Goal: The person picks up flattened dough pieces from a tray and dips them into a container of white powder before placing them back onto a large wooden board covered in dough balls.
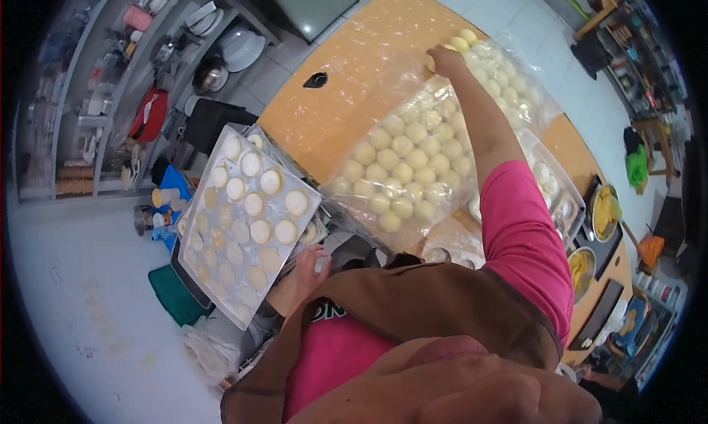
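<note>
At the far edge of the table, my right hand [446, 61] is closed on a pale yellow dough ball, which its fingers mostly hide. Beside it lie a few uncovered dough balls [459, 44]. Nearer to me, rows of round dough balls [403, 172] sit under a clear plastic sheet [346, 189]; more lie beneath plastic right of my forearm. My left hand [311, 268] is low, near the right edge of a metal tray [243, 317], its fingers apart. Flat, floured dough rounds [260, 231] are spread over this tilted tray.
The wooden table [310, 118] has flour specks and a dark oval hole. Right of my arm stand another tray [549, 155] with white pieces and bowls of yellow filling [605, 214]. Shelves [110, 85] of kitchenware line the left; a green box [175, 295] sits below the tray.
</note>
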`<control>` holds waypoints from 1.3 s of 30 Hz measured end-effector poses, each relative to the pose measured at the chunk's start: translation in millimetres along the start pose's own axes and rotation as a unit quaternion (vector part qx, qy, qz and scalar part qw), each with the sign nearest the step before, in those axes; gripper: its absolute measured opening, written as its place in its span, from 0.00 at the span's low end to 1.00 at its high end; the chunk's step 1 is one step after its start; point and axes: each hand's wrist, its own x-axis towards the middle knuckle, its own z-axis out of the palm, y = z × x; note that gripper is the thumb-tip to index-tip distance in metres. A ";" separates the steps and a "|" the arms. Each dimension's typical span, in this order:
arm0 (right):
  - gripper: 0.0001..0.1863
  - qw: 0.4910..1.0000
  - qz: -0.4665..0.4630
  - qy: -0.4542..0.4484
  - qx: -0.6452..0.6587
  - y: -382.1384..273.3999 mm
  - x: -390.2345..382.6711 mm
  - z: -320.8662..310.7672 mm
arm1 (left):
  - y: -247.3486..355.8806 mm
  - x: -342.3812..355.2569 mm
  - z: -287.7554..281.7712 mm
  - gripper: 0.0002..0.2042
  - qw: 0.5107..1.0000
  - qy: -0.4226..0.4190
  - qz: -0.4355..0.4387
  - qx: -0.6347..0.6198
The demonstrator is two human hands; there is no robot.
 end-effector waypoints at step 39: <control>0.27 0.922 0.121 0.231 0.286 -11.8 -175.7 -126.5 | 7.8 13.7 14.6 0.10 0.998 0.008 0.054 -0.026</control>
